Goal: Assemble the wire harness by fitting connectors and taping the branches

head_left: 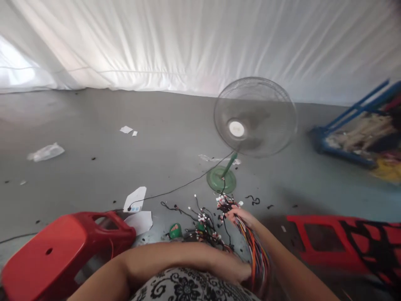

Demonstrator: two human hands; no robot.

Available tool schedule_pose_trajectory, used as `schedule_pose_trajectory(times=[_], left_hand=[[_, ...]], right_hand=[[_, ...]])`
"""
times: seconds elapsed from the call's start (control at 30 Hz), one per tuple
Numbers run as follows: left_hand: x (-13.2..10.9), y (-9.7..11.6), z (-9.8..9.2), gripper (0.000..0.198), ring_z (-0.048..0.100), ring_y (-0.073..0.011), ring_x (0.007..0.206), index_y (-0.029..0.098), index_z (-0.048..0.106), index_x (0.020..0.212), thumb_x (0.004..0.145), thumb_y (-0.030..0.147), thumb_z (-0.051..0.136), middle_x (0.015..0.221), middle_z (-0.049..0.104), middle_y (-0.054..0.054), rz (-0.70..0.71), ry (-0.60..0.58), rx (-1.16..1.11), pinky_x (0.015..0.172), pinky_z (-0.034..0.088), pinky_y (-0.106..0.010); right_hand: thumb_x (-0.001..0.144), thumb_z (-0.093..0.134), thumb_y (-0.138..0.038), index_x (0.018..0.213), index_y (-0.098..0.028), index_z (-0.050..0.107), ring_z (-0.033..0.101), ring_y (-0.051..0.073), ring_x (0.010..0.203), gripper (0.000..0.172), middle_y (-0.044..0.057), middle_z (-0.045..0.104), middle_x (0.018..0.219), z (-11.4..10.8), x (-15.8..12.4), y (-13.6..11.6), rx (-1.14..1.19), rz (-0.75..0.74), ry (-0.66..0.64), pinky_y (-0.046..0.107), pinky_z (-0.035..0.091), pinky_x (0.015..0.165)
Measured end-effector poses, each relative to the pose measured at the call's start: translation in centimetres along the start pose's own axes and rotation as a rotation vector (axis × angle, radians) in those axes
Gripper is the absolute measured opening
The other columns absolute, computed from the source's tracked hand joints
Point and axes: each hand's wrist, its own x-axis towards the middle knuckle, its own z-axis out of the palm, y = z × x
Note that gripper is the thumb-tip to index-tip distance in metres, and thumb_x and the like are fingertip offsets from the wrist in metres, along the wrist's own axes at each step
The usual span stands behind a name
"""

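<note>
A long bundle of coloured wires [254, 246], orange, red, white and dark, hangs at my right front. My right hand [235, 214] is closed around its upper part, just below the small white and black connectors [224, 202] at its end. My left arm reaches across my lap, and my left hand [242, 271] meets the lower part of the bundle; its fingers are hidden behind the wires. More black wires with white connectors [204, 219] spread out below and left of my right hand, partly covered by my left forearm.
A standing fan [236, 128] with a green base [216, 179] stands ahead. A red stool [53, 251] is at left, a red plastic seat [326, 238] with black straps at right. A blue-framed cart [344, 152] holds material. Paper and plastic scraps lie on the grey floor.
</note>
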Motion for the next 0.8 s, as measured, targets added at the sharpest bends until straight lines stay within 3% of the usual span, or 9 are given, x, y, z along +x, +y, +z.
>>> schedule_pose_trajectory(times=[0.1,0.13,0.23,0.33,0.47,0.53,0.63,0.7,0.8], left_hand=[[-3.5,-3.2,-0.1,0.045,0.057,-0.0297,0.108,0.014,0.062,0.091,0.061,0.044,0.076,0.096,0.063,-0.008,0.087,-0.065,-0.499,0.092,0.044,-0.034],[-5.2,-4.3,-0.1,0.048,0.056,-0.029,0.11,0.015,0.061,0.094,0.06,0.045,0.077,0.099,0.063,-0.008,0.057,0.039,-0.658,0.095,0.042,-0.035],[-10.5,-7.2,0.2,0.058,0.057,-0.0265,0.108,0.016,0.058,0.102,0.071,0.065,0.06,0.11,0.061,-0.013,-0.1,0.644,-1.245,0.098,0.038,-0.041],[-14.0,-7.9,0.1,0.073,0.056,-0.0272,0.109,0.017,0.054,0.112,0.07,0.076,0.048,0.116,0.058,-0.016,0.086,0.955,-1.585,0.097,0.037,-0.044],[-16.6,-5.5,-0.9,0.068,0.056,-0.0303,0.107,0.017,0.059,0.109,0.074,0.074,0.047,0.112,0.062,-0.013,0.655,1.132,-1.615,0.094,0.039,-0.046],[-18.2,-4.2,-1.1,0.051,0.059,-0.0285,0.101,0.016,0.062,0.103,0.076,0.059,0.057,0.105,0.066,-0.011,0.764,1.179,-1.592,0.094,0.04,-0.045],[-20.5,-3.1,-0.6,0.039,0.061,-0.0272,0.095,0.014,0.065,0.101,0.069,0.034,0.067,0.1,0.068,-0.01,0.796,1.203,-1.467,0.09,0.043,-0.044],[-21.4,-2.8,-0.2,0.047,0.062,-0.0281,0.092,0.011,0.065,0.105,0.063,0.031,0.069,0.101,0.068,-0.012,0.756,1.195,-1.343,0.086,0.046,-0.043],[-22.2,-2.3,0.2,0.051,0.064,-0.0269,0.082,0.01,0.066,0.104,0.057,0.028,0.073,0.095,0.069,-0.013,0.624,1.224,-1.146,0.076,0.048,-0.038]], right_hand=[[0.066,0.052,-0.005,0.109,-0.02,0.043,0.034,0.001,0.034,0.046,-0.007,0.05,0.06,2.3,-1.4,-1.2,-0.042,-0.059,0.024,0.009,0.024,0.034],[0.065,0.052,-0.006,0.115,-0.022,0.041,0.034,0.0,0.035,0.054,-0.006,0.053,0.068,3.1,-2.6,-1.5,-0.061,-0.099,0.012,0.01,0.024,0.034],[0.065,0.055,-0.01,0.123,-0.027,0.039,0.033,-0.001,0.035,0.063,-0.002,0.058,0.09,5.5,-7.3,-1.7,-0.218,-0.226,-0.067,0.014,0.025,0.034],[0.07,0.057,-0.016,0.125,-0.031,0.042,0.04,0.0,0.039,0.059,0.001,0.057,0.104,8.2,-11.8,-1.0,-0.528,-0.207,-0.151,0.017,0.031,0.038],[0.077,0.057,-0.022,0.138,-0.034,0.034,0.059,0.012,0.072,0.066,0.003,0.055,0.116,11.7,-13.9,1.2,-0.858,-0.155,-0.307,0.022,0.047,0.06],[0.078,0.061,-0.028,0.147,-0.034,0.01,0.058,0.017,0.091,0.086,0.006,0.047,0.13,12.9,-13.0,2.5,-0.886,-0.182,-0.352,0.027,0.046,0.078],[0.069,0.072,-0.045,0.144,-0.033,-0.016,0.06,0.017,0.089,0.116,0.012,0.036,0.142,14.4,-10.2,3.7,-0.707,-0.205,-0.435,0.031,0.043,0.081],[0.065,0.072,-0.056,0.147,-0.031,-0.001,0.061,0.018,0.085,0.113,0.014,0.045,0.135,15.8,-8.2,3.7,-0.523,-0.209,-0.53,0.032,0.043,0.078],[0.064,0.072,-0.055,0.121,-0.015,0.057,0.061,0.021,0.085,0.07,0.013,0.064,0.103,18.2,-5.7,3.0,-0.49,-0.186,-0.696,0.032,0.044,0.077]])
